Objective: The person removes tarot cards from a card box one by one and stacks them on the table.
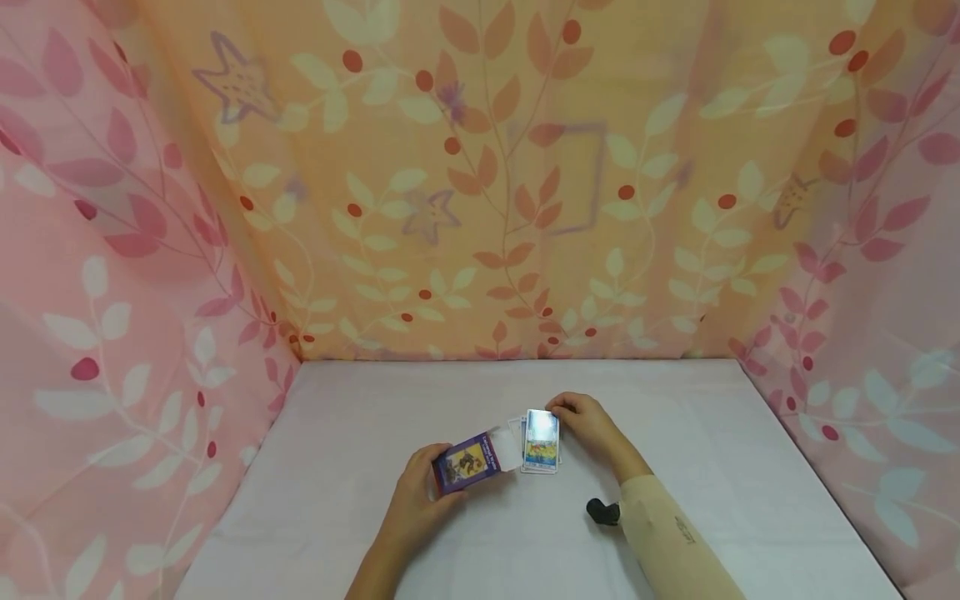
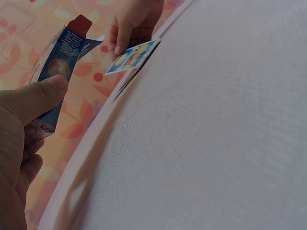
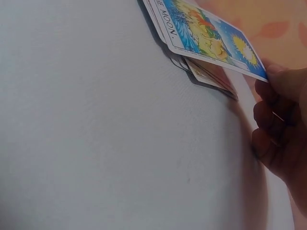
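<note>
My left hand (image 1: 420, 492) grips a purple card box (image 1: 467, 463) around its closed end, thumb on one face. The box is tilted, its open end and loose flap turned toward the cards; in the left wrist view a red tab (image 2: 80, 26) sticks up from it. My right hand (image 1: 592, 429) pinches a corner of a tarot card (image 3: 206, 36) lettered "THE MOON" between thumb and fingers. That card's near corner is raised over a loose pile of cards (image 3: 206, 76) on the table. How many cards lie underneath is hidden.
A small black object (image 1: 602, 512) lies by my right sleeve (image 1: 671, 533). The white-covered table (image 1: 360, 408) is bounded at the back by an orange leaf-patterned curtain (image 1: 480, 275), with pink curtains (image 1: 150, 350) at the sides.
</note>
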### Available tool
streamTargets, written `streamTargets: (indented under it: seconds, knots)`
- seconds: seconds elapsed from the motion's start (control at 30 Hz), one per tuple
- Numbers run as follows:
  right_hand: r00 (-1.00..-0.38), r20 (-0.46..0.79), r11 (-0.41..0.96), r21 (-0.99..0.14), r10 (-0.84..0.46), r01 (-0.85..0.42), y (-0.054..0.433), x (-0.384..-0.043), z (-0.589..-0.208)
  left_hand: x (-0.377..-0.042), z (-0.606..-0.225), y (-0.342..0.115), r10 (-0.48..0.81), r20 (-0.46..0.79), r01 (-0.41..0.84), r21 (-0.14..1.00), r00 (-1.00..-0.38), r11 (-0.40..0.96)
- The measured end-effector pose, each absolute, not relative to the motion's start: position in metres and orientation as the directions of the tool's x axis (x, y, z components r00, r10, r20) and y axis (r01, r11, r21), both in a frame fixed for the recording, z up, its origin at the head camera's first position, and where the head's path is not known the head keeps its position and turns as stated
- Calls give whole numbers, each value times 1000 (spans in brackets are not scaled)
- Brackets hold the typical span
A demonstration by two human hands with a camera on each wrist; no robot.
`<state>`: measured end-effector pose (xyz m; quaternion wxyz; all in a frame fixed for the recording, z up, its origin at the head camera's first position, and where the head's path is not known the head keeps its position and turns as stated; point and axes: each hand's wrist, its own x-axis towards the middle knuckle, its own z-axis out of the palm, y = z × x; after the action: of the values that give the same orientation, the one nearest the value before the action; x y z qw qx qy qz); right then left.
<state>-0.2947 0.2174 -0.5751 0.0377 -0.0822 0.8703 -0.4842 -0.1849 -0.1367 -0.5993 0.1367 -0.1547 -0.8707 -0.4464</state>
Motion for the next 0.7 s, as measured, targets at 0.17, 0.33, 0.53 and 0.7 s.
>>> streamTargets:
  seconds: [0.17,0.33,0.53,0.7]
  knots:
    - [-981,36,520,-844,-189,-131,215,-297,-578,-184,-597,-136,141,365,378,740,-920,556]
    - [-983,37,535,-835,-181,-130,214,-299,-581,-183,-596,-137,146,369,386,745,-918,545]
    - [-984,37,580,-804,-174,-133,214,-305,-583,-183,-594,-137,159,379,400,730,-912,554]
    - [-985,1,603,-790,-174,-107,214,-309,-585,-182,-594,-137,156,368,389,737,-917,553]
